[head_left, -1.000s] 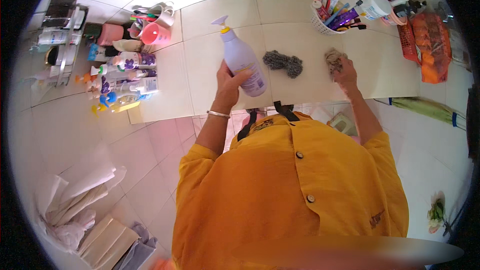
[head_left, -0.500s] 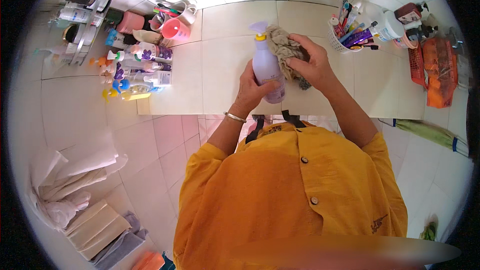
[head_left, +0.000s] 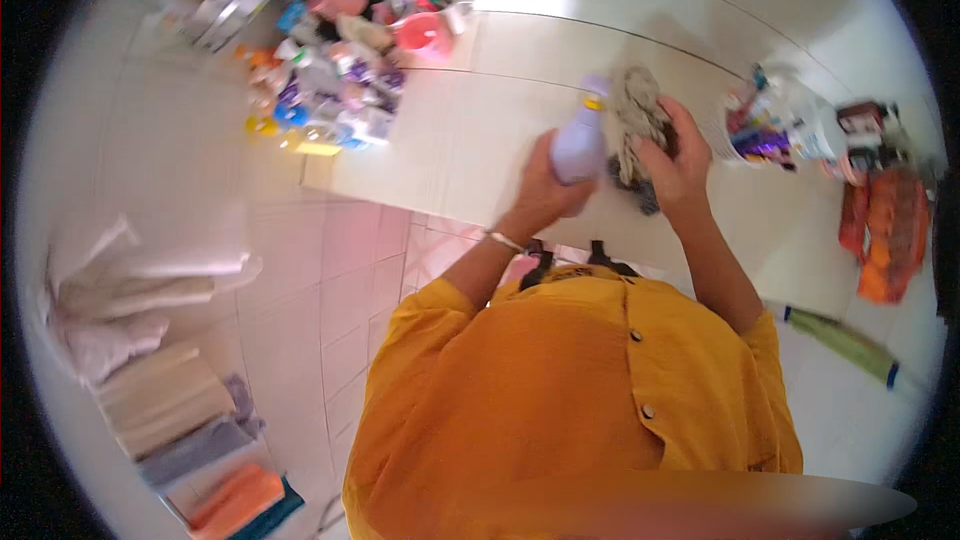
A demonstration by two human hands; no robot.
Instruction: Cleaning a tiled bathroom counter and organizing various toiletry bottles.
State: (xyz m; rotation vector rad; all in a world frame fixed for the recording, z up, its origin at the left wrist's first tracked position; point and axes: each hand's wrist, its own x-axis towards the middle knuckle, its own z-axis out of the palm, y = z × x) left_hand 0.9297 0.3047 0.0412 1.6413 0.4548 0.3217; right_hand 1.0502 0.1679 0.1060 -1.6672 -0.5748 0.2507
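A pale lilac pump bottle (head_left: 578,148) with a yellow collar stands tilted in my left hand (head_left: 545,183), whose fingers wrap round its lower body. Just to its right, my right hand (head_left: 682,162) grips a crumpled grey-brown cloth (head_left: 637,110), thumb on one side and fingers on the other. A gap shows between the cloth and the bottle. Both are above the cream tiled counter (head_left: 480,130). Motion blurs the picture somewhat.
At the counter's left end crowd several bottles (head_left: 320,90) and a pink cup (head_left: 425,37). On the right are a white basket (head_left: 735,135) of brushes and tubes, a white tub (head_left: 815,125), dark pump bottles (head_left: 868,120) and an orange packet (head_left: 890,235). Tiled wall rises behind.
The cloth has come away from the bottle's upper side toward the right, with my right hand. My view has turned, so the counter now slants down to the right.
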